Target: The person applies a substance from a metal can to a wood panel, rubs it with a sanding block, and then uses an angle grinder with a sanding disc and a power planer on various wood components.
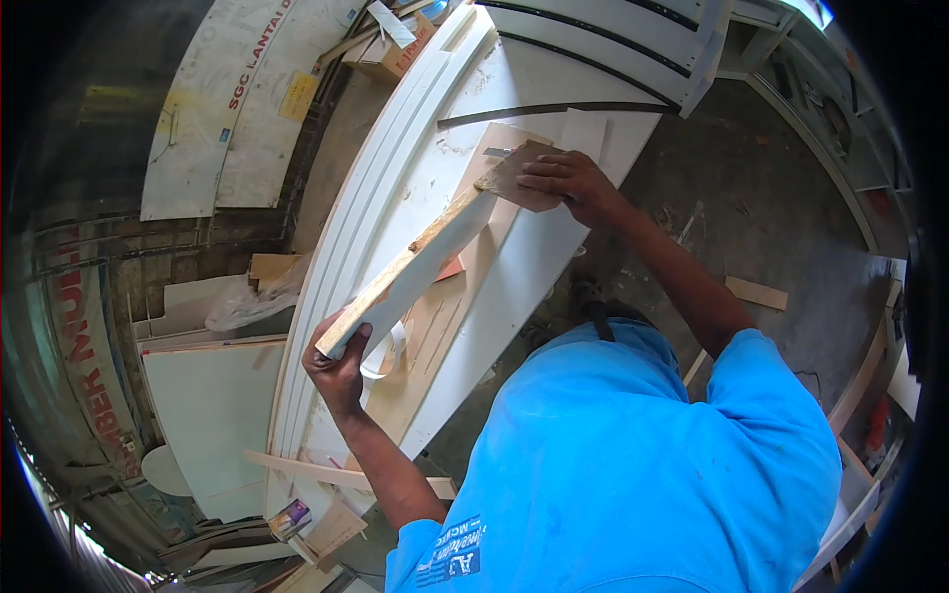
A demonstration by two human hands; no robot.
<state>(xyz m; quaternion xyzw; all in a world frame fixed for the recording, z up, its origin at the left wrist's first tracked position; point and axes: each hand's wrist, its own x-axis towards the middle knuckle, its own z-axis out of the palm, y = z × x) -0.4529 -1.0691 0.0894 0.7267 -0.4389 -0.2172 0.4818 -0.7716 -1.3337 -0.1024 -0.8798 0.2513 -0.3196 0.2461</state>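
Note:
A long narrow board (420, 262) with a pale face and a rough yellowish, glue-like edge slants above the white worktop (539, 257). My left hand (341, 371) grips its near-left end, thumb on the face. At its far-right end, my right hand (563, 183) is closed on a flat brown angular piece (524, 178) that meets the board's end. Whether that piece is fixed to the board I cannot tell. Just behind it shows a small metallic strip (497, 152). A curled white strip (390, 354) lies below the board, beside a brown panel (425, 361).
A dark strip (554, 111) lies across the worktop's far part. Beyond it stands a white panel with dark rails (603, 44). Boards and a plastic bag (252, 306) are at left, and a cardboard box (390, 54) is at the back. A wood offcut (756, 293) lies on the floor at right.

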